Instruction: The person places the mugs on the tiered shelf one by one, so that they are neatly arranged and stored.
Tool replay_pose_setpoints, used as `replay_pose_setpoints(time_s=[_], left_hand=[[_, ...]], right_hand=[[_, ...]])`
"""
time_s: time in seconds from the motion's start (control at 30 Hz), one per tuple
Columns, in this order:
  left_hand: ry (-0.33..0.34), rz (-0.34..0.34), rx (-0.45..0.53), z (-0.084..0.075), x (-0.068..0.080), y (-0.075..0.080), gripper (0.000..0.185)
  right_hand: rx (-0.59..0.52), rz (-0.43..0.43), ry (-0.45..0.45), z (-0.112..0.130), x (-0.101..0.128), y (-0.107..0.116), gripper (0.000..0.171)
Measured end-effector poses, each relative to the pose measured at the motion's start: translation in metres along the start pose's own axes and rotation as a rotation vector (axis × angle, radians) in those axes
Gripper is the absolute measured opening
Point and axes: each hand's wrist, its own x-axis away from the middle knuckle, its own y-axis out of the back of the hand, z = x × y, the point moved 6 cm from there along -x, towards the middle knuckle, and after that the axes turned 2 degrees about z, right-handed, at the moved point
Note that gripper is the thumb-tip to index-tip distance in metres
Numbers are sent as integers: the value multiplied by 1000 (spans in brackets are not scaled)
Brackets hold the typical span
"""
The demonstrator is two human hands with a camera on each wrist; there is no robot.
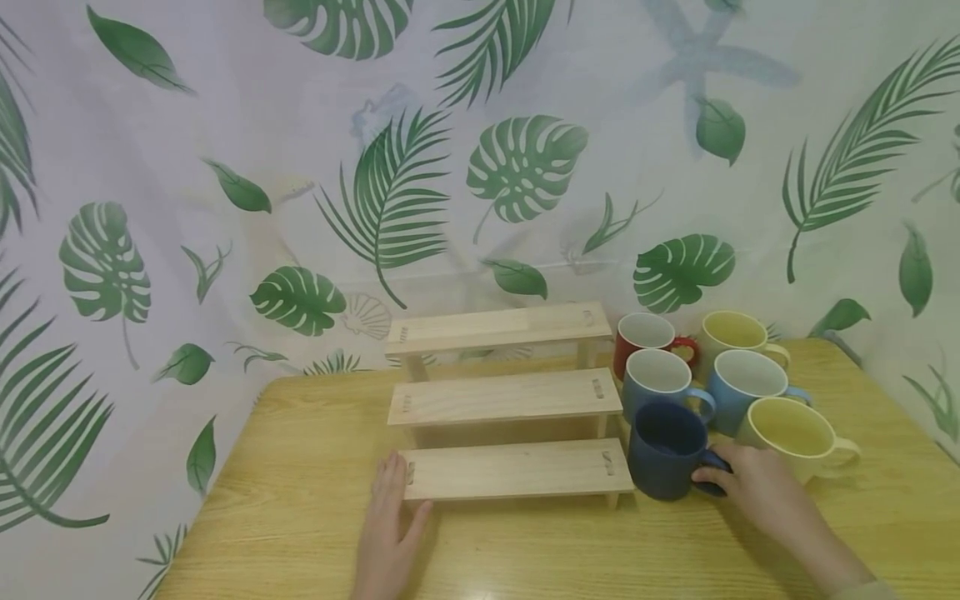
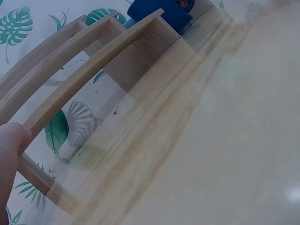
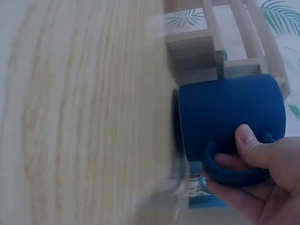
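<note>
My right hand (image 1: 761,487) grips the handle of a dark blue mug (image 1: 666,450), fingers curled through it and thumb against the mug's side, as the right wrist view shows. The mug is upright, beside the right end of the lowest step of a three-step wooden rack (image 1: 517,471). At the rack's other end my left hand (image 1: 390,525) rests, fingers straight along the lowest step's left edge and thumb spread near its front. The left wrist view shows only part of this hand at the step's end.
Behind the dark blue mug stand a light blue mug (image 1: 647,387) and a red mug (image 1: 621,354). To their right are a yellow mug (image 1: 780,450), another blue mug (image 1: 731,404) and a back yellow mug (image 1: 712,337). A leaf-patterned cloth (image 1: 525,250) hangs behind the wooden table (image 1: 300,500).
</note>
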Motion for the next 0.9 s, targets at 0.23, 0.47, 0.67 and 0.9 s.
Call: replay_pose_setpoints(time_s=[0.23, 0.47, 0.67, 0.9], left_hand=[[9, -2, 10, 0, 0, 0, 65], [6, -6, 19, 0, 0, 0, 65], [2, -8, 38, 2, 0, -3, 65], [15, -12, 42, 3, 0, -2, 65]], right_hand=[[9, 76, -44, 10, -5, 14, 21], [56, -23, 11, 27, -14, 45, 25], [90, -96, 55, 39, -26, 71, 24], [39, -3, -27, 51, -51, 81, 26]])
